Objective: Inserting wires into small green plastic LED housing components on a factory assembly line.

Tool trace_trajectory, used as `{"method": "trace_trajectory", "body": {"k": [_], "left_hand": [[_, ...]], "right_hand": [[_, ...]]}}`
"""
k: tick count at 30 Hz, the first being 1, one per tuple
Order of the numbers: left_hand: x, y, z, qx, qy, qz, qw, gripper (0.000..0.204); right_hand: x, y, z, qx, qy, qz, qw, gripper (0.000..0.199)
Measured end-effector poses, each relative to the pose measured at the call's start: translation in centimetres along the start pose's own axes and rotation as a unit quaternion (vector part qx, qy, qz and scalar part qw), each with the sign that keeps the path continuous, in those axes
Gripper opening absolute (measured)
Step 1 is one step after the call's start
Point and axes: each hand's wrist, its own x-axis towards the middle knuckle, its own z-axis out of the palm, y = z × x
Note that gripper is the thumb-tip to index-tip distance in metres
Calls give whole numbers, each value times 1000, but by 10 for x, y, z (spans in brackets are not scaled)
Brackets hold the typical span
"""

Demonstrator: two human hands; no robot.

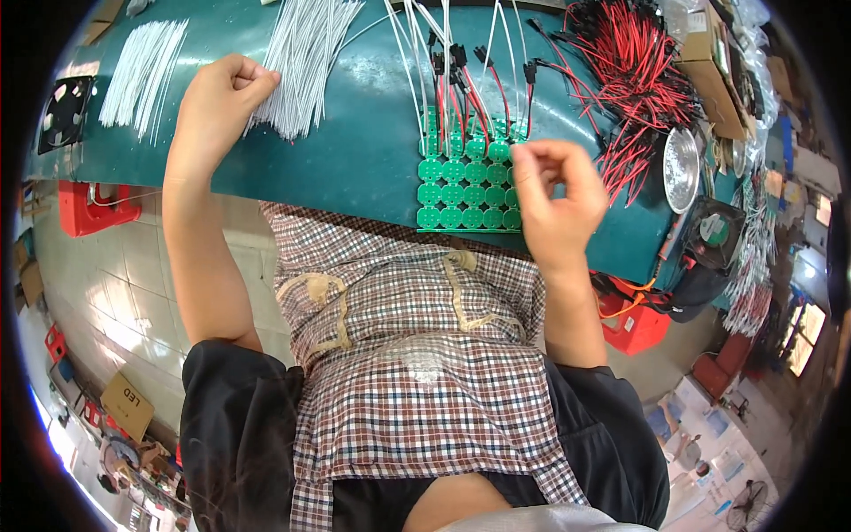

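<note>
Green tabletop [363, 173] lies under my grip: my left hand [220, 99] curls at the edge of white wires [306, 71], my right hand [564, 199] curls with circuit boards [475, 172] just left of it; I cannot tell whether either pinches anything. Wires seem light, bendy, best taken near one end

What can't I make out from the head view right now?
Head view, in short:
Whether the left hand pinches anything: too small at the fingertips.
Far ends of the white wire bundle: cut off by the upper edge.
Part of the green circuit boards' right edge: hidden by the right hand.
</note>
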Motion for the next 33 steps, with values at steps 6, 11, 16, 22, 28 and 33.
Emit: {"method": "trace_trajectory", "body": {"k": [6,11,16,22,28,33], "left_hand": [[-7,-12,-10,36,53,21,998,28],[-34,24,-15,-92,84,-58,990,23],[-66,48,0,-216,93,6,972,18],[-93,58,49,-208,26,28,977,9],[-102,69,66,-135,12,77,988,11],[-106,99,82,-241,-39,77,967,11]], "right_hand": [[66,35,-32,-230,89,-106,963,8],[88,63,-35,-411,39,-169,895,10],[81,41,-34,-325,56,-49,943,10],[57,24,-44,66,64,113,989,15],[22,40,-46,116,17,147,982,10],[12,36,-43,114,20,88,989,10]]}}
